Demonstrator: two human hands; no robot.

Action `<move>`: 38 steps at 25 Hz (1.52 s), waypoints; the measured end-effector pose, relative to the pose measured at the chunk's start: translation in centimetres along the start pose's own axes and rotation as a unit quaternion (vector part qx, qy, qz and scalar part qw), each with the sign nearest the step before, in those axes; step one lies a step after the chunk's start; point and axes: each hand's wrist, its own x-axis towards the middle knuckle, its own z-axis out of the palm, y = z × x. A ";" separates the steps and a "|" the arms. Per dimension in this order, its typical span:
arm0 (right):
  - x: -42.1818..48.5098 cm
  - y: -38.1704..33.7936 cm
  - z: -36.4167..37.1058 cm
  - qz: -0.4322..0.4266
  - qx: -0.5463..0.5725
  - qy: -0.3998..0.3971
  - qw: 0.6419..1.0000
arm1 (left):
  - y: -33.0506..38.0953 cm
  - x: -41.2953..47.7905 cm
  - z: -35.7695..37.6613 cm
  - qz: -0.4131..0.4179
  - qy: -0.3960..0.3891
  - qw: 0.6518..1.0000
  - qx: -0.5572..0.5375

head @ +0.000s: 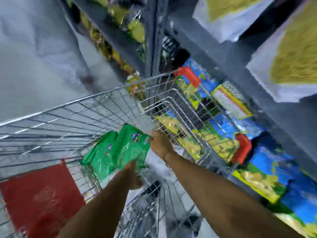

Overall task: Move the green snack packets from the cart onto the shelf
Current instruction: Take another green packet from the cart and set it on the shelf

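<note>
The frame is blurred by motion. Green snack packets [118, 150] are bunched together inside the wire cart [72, 107]. My left hand [133, 176] grips their near lower edge from below. My right hand [159, 143] holds their far right edge, close to the cart's right wall. The grey metal shelf [228, 69] runs along the right side, just beyond the cart.
Blue and yellow packets [221, 103] fill the lower shelf behind the cart's right wall. White and yellow bags [289, 54] sit on the upper shelf. Red corner guards [188, 76] mark the cart rim, and a red flap [41, 189] lies at its near left. Grey floor lies to the left.
</note>
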 end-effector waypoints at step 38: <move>-43.6 29.7 -30.5 -0.027 0.398 0.686 0.609 | -23.4 -33.7 43.6 0.629 -0.280 0.606 0.397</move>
